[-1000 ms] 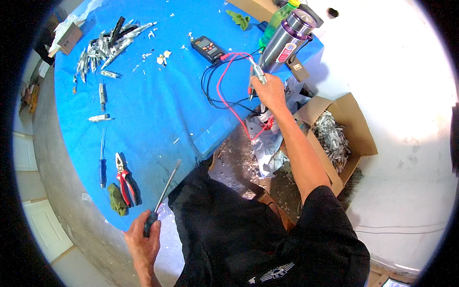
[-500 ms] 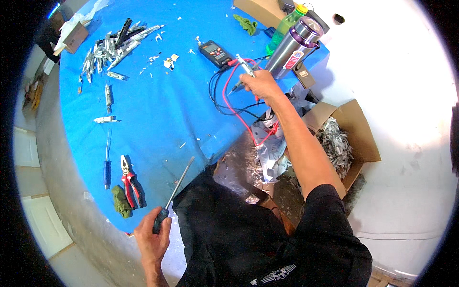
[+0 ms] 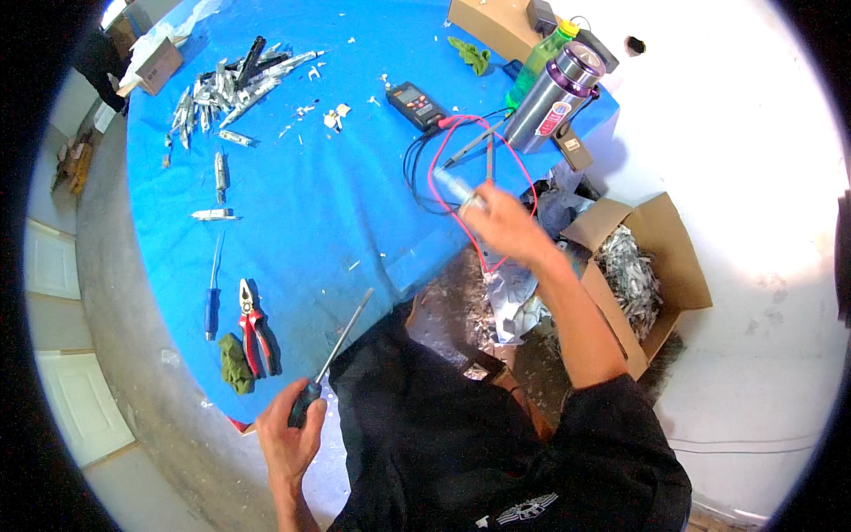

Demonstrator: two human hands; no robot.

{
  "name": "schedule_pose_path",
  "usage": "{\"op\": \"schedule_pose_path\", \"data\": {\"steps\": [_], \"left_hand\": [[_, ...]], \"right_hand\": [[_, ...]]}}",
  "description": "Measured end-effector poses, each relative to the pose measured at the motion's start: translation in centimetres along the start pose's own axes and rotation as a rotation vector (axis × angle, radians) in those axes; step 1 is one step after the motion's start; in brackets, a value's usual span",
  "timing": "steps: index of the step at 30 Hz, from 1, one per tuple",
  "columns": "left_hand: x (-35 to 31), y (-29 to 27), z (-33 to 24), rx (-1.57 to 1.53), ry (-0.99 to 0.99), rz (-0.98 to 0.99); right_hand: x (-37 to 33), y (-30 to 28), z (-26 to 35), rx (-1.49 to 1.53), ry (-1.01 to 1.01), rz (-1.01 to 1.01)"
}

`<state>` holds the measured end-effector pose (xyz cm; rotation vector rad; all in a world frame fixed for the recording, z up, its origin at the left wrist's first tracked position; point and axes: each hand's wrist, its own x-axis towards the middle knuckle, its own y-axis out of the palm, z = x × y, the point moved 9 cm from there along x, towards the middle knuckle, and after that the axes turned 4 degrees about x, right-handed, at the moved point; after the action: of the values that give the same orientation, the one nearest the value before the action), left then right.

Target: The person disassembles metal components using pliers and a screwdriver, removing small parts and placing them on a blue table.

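At the table's near edge my left hand is wrapped round the dark handle of a screwdriver, its shaft slanting up and right. My right hand, smeared by motion, grips a slender silver-white part just off the table's right side. Beyond it lies a black multimeter with red and black leads. Its black probe and red probe rest on the blue cloth. Similar slender parts lie in a pile at the far left, with several single ones nearer me.
Pliers, a blue screwdriver and a green cloth glove lie at the left edge. A steel thermos and green bottle stand far right. Below the right edge, a cardboard box holds metallic scraps. A person's dark-clothed legs show far left.
My right hand has drawn back toward me with the slender part, away from the probes and thermos. My left hand still holds the screwdriver. The whole view has shifted slightly.
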<state>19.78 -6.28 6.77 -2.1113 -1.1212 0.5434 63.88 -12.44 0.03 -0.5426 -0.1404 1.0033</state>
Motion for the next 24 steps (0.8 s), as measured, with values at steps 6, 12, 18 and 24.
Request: {"op": "schedule_pose_path", "data": {"steps": [6, 12, 18, 24], "left_hand": [[-0.3, 0.2, -1.5, -0.019, -0.002, 0.035], [-1.5, -1.0, -1.9, 0.057, 0.051, -0.016], [-2.1, -1.0, -2.2, 0.126, 0.05, 0.015], [-2.1, -0.9, -2.1, 0.173, 0.029, 0.037]], "right_hand": [[-9.1, 11.0, 2.4, 0.288, 0.065, 0.319], [-11.1, 15.8, 2.2, 0.379, 0.093, 0.305], [-11.3, 16.5, 1.9, 0.264, 0.029, 0.277], [-11.2, 16.7, 2.1, 0.264, -0.046, 0.277]]}}
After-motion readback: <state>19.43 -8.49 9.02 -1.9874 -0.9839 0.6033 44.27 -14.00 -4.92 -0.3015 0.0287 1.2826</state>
